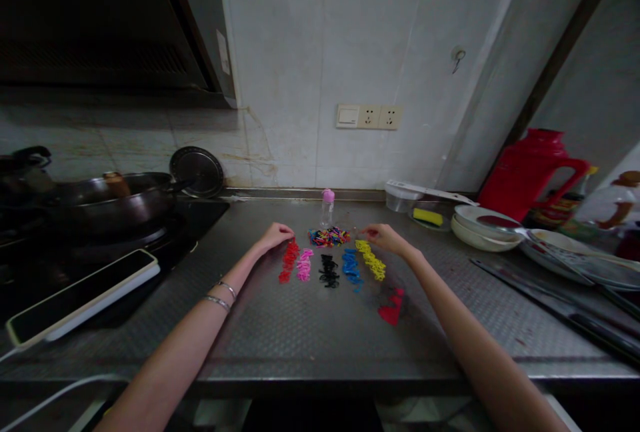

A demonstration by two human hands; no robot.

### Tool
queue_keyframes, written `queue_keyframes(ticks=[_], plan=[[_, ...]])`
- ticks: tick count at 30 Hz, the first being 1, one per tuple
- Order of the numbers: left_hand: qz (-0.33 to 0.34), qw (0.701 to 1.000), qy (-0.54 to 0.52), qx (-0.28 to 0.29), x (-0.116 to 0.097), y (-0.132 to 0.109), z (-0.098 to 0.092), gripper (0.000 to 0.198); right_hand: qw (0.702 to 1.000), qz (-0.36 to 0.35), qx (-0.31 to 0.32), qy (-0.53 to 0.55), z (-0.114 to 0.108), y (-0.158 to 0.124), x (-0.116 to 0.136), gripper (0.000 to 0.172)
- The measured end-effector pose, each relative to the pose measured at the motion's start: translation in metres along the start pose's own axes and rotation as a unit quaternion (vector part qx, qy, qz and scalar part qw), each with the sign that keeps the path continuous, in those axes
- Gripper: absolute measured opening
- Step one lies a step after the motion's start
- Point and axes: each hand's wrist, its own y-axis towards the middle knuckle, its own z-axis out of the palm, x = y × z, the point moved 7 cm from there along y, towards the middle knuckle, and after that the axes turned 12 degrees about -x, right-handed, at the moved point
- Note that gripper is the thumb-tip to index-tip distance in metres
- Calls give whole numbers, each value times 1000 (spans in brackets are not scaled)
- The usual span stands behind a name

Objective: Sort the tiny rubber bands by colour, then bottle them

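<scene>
On the steel counter (310,325) lie sorted rows of small coloured bands: red (289,261), pink (304,264), black (329,271), blue (351,266) and yellow (371,259). Behind them is a mixed-colour heap (329,237) and a small clear bottle with a pink cap (327,206). My left hand (274,235) rests with curled fingers at the top of the red row. My right hand (383,236) is pinched at the top of the yellow row; what it pinches is too small to see. A separate red patch (391,309) lies nearer me.
A phone on a white power bank (80,295) sits left by the stove, with a dark wok (107,202) and a lid (197,171). At the right stand stacked plates (483,225), a red jug (530,169), a yellow sponge (428,217) and long knives (560,302).
</scene>
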Motion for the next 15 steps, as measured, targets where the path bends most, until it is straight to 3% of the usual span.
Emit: queue_keyframes(ticks=[4, 8, 15], plan=[[12, 1000, 5, -8, -15, -1, -5, 23, 999, 22, -30, 10, -5, -7, -5, 30], [54, 998, 27, 0, -45, -7, -3, 23, 998, 31, -45, 16, -5, -13, -11, 30], [160, 975, 124, 92, -95, -30, 36, 23, 999, 21, -43, -4, -1, -17, -8, 31]])
